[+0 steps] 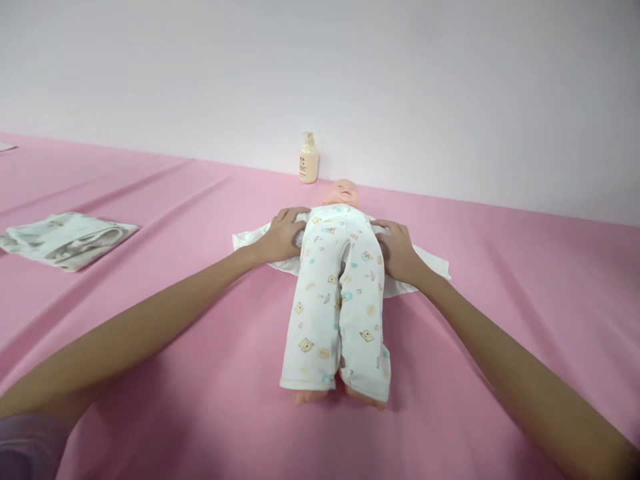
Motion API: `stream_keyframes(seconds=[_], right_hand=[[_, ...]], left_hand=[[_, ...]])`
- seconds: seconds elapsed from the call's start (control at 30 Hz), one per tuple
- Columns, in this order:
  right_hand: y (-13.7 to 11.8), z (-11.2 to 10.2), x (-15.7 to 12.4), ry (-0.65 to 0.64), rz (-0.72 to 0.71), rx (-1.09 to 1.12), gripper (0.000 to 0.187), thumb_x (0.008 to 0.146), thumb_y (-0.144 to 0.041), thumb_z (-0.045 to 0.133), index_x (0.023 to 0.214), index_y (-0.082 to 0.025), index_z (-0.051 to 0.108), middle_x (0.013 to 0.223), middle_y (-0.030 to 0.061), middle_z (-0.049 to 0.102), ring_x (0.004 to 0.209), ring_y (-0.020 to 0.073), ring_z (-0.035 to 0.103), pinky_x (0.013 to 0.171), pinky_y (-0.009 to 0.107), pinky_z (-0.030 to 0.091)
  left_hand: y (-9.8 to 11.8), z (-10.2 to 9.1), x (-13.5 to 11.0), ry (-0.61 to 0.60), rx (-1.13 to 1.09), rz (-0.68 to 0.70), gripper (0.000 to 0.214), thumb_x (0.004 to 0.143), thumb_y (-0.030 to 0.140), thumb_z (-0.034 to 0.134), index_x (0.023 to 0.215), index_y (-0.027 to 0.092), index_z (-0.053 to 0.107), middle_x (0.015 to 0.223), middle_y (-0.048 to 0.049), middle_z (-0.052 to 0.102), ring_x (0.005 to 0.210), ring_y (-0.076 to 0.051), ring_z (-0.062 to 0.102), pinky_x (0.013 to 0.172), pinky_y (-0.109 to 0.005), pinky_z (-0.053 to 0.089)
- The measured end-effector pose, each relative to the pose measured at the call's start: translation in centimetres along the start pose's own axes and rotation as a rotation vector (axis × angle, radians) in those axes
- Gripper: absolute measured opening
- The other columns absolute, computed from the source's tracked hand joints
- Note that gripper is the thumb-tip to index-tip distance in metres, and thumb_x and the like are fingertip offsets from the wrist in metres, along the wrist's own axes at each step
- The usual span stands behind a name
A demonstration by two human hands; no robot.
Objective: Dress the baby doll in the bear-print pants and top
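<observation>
A baby doll (346,193) lies on its back with its head toward the wall. White baby pants (320,293) printed with small cartoon animals cover it from near the chin down to the feet. My left hand (285,235) is curled at the left upper edge of the pants, and my right hand (397,250) grips the opposite side; the fingertips are partly hidden. Under both hands a white baby shirt (433,261) spreads out, its sleeves reaching to either side. The doll's feet (310,397) stick out below the hems.
Behind the doll's head a pump bottle (309,160) stands against the white wall (320,73). A folded patterned cloth (70,239) lies at the left on the wrinkled pink sheet (200,387). Part of another pale flat item (7,147) shows at the far left edge.
</observation>
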State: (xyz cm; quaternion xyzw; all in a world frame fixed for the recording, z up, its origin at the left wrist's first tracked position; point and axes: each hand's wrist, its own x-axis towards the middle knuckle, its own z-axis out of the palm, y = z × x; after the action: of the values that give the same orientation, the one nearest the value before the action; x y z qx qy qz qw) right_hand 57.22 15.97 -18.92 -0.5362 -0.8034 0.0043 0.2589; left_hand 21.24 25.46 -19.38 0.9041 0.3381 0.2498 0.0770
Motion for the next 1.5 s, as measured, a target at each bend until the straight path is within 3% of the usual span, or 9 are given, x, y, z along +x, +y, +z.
stream_keyframes(seconds=[0.1,0.23,0.43,0.67,0.83,1.0,1.2,1.33,1.5], right_hand=[[0.2,0.3,0.1,-0.086,0.021,0.014,0.041,0.087,-0.031,0.069,0.126,-0.022,0.079,0.170,0.0135,0.042,0.156,0.0483,0.032,0.131,0.074,0.032],[0.5,0.4,0.3,-0.138,0.092,0.110,0.052,0.084,-0.031,0.071,0.134,-0.024,0.080,0.173,0.0112,0.039,0.158,0.0493,0.030,0.129,0.075,0.038],[0.1,1.4,0.3,-0.029,0.154,0.117,0.039,0.090,-0.034,0.066,0.122,-0.024,0.085,0.169,0.0116,0.047,0.153,0.0483,0.036,0.128,0.076,0.039],[-2.3,2.2,-0.4,0.101,0.160,0.045,0.045,0.100,-0.042,0.059,0.139,-0.030,0.079,0.165,0.0099,0.051,0.151,0.0444,0.040,0.127,0.069,0.042],[-1.7,2.5,-0.5,0.083,0.117,0.018,0.050,0.096,-0.043,0.063,0.144,-0.032,0.075,0.168,0.0070,0.050,0.151,0.0437,0.040,0.127,0.067,0.043],[-0.8,3.0,-0.1,0.085,0.109,-0.023,0.056,0.094,-0.050,0.068,0.146,-0.030,0.073,0.168,0.0098,0.050,0.151,0.0443,0.041,0.127,0.066,0.044],[-0.8,2.3,0.7,0.039,0.099,-0.074,0.065,0.093,-0.050,0.072,0.154,-0.029,0.066,0.168,0.0135,0.048,0.152,0.0450,0.042,0.130,0.067,0.038],[-1.0,2.0,1.0,0.046,0.179,-0.013,0.057,0.092,-0.044,0.071,0.148,-0.031,0.070,0.165,0.0108,0.051,0.147,0.0451,0.043,0.122,0.067,0.047],[-2.3,2.8,1.2,0.169,0.240,-0.034,0.038,0.099,-0.033,0.060,0.134,-0.032,0.074,0.156,0.0090,0.057,0.140,0.0403,0.046,0.120,0.063,0.047]], left_hand=[[0.7,0.8,0.2,0.019,0.052,-0.068,0.050,0.087,0.046,0.081,0.132,0.025,0.082,0.174,-0.0106,0.042,0.156,-0.049,0.031,0.125,-0.069,0.037],[1.2,1.3,0.3,0.033,0.052,-0.117,0.052,0.089,0.047,0.078,0.138,0.029,0.083,0.175,-0.0070,0.043,0.154,-0.048,0.032,0.125,-0.067,0.037],[1.8,2.0,-0.1,0.069,0.094,-0.168,0.042,0.098,0.045,0.068,0.133,0.027,0.084,0.174,-0.0062,0.043,0.150,-0.046,0.032,0.122,-0.065,0.038],[1.7,1.6,-0.3,0.050,0.098,-0.133,0.050,0.095,0.047,0.073,0.141,0.030,0.079,0.176,-0.0087,0.038,0.150,-0.048,0.031,0.120,-0.067,0.037],[1.2,1.1,0.0,-0.006,0.080,-0.110,0.056,0.086,0.050,0.082,0.138,0.030,0.082,0.175,-0.0086,0.038,0.149,-0.050,0.031,0.121,-0.068,0.038],[1.9,1.7,-0.1,0.098,0.076,-0.187,0.051,0.097,0.047,0.072,0.144,0.030,0.079,0.172,-0.0089,0.044,0.146,-0.045,0.036,0.121,-0.064,0.039],[2.4,1.6,-0.2,0.134,0.079,-0.166,0.060,0.092,0.051,0.077,0.148,0.031,0.075,0.170,-0.0092,0.046,0.144,-0.045,0.039,0.121,-0.063,0.039],[2.8,1.9,0.2,0.115,0.113,-0.207,0.056,0.093,0.050,0.076,0.144,0.029,0.078,0.167,-0.0118,0.048,0.137,-0.047,0.041,0.115,-0.065,0.041],[3.2,2.7,1.0,0.141,0.131,-0.250,0.048,0.099,0.049,0.069,0.144,0.030,0.077,0.162,-0.0125,0.051,0.130,-0.045,0.043,0.110,-0.063,0.043]])
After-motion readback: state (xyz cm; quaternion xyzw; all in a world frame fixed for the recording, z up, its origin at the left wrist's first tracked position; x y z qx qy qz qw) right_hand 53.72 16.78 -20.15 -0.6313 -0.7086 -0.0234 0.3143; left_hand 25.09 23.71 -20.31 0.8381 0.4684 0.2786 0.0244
